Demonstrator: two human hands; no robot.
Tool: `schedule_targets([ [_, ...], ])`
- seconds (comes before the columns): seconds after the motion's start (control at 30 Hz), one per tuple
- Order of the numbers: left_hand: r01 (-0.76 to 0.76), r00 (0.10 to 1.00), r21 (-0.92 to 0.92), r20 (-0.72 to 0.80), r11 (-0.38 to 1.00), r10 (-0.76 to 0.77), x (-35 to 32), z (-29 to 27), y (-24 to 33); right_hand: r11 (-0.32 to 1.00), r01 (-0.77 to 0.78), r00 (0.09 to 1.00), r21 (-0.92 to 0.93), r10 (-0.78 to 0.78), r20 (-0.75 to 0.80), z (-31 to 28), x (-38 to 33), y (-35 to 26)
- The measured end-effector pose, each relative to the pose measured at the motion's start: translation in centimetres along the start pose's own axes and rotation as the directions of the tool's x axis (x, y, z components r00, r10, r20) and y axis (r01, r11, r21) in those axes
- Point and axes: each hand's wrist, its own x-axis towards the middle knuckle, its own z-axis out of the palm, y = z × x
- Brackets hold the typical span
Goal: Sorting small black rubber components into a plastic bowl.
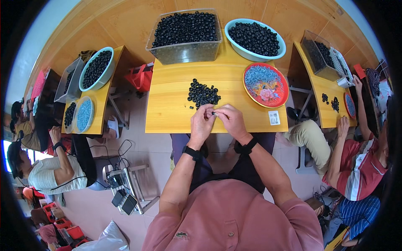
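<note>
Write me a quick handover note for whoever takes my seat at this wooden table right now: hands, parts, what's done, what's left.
Left hand and right hand meet at the table's near edge, pinching one small black ring part between the fingertips.
Loose pile of black rings lies just beyond the hands.
Red round tray of small silver-blue pieces sits right; clear tub and teal bowl of black rings at the back.
Done: cannot tell.
Left: the pile.

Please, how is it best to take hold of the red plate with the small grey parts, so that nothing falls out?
Probably by the rim of the red plate, both hands on opposite sides, lifted level. It is wide and shallow, lies flat on the table, and the loose grey parts heaped in it would slide if it tilted. Come from the near edge; the teal bowl stands close behind it.
</note>
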Motion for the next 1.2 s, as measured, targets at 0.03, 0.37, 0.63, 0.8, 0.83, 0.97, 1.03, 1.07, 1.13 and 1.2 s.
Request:
schedule_targets([
  [0.03, -0.007, 1.000, 0.017, 0.008, 1.000, 0.007, 0.0, 0.0, 0.0, 0.998, -0.054, 0.999, 0.038, 0.054, 0.002, -0.1, 0.0, 0.0],
  [0.37, -0.012, 1.000, -0.016, 0.014, 1.000, 0.012, -0.2, 0.1, -0.2, 0.996, -0.092, 0.995, 0.016, 0.092, -0.023, 0.1, 0.0, 0.3],
  [0.63, -0.035, 0.999, -0.043, 0.005, 0.998, 0.035, -0.1, 0.1, -0.7, 0.920, -0.302, 0.951, 0.250, 0.308, 0.018, 0.3, -0.3, 1.2],
  [0.8, -0.024, 1.000, -0.055, 0.000, 0.998, 0.024, 0.0, 0.3, -0.7, 0.961, -0.213, 0.977, 0.176, 0.213, 0.019, 0.2, -0.2, 0.7],
  [0.83, -0.017, 1.000, -0.039, -0.006, 0.999, 0.017, 0.0, 0.3, -1.0, 0.967, -0.217, 0.976, 0.130, 0.213, 0.045, 0.1, -0.1, 0.8],
  [0.97, -0.032, 0.999, 0.027, -0.016, 0.999, 0.033, -0.1, 0.1, -1.5, 0.952, -0.269, 0.963, 0.143, 0.262, 0.067, -0.2, 0.0, 0.7],
  [1.03, -0.021, 1.000, 0.020, -0.009, 1.000, 0.021, -0.1, 0.0, -1.2, 0.938, -0.277, 0.961, 0.209, 0.271, 0.059, -0.4, 0.2, 0.5],
  [1.07, -0.008, 1.000, 0.015, -0.002, 1.000, 0.008, 0.0, 0.0, -0.9, 0.940, -0.274, 0.962, 0.205, 0.268, 0.057, -0.6, 0.5, 0.7],
  [1.13, 0.015, 1.000, -0.044, -0.020, 0.999, -0.016, 0.1, 0.1, -1.0, 0.869, -0.431, 0.902, 0.242, 0.425, 0.081, -1.3, 1.9, 1.5],
  [1.2, 0.038, 0.999, -0.103, -0.028, 0.994, -0.041, 0.0, 0.2, -1.0, 0.951, -0.308, 0.951, 0.021, 0.307, 0.024, -1.9, 3.6, 2.7],
])
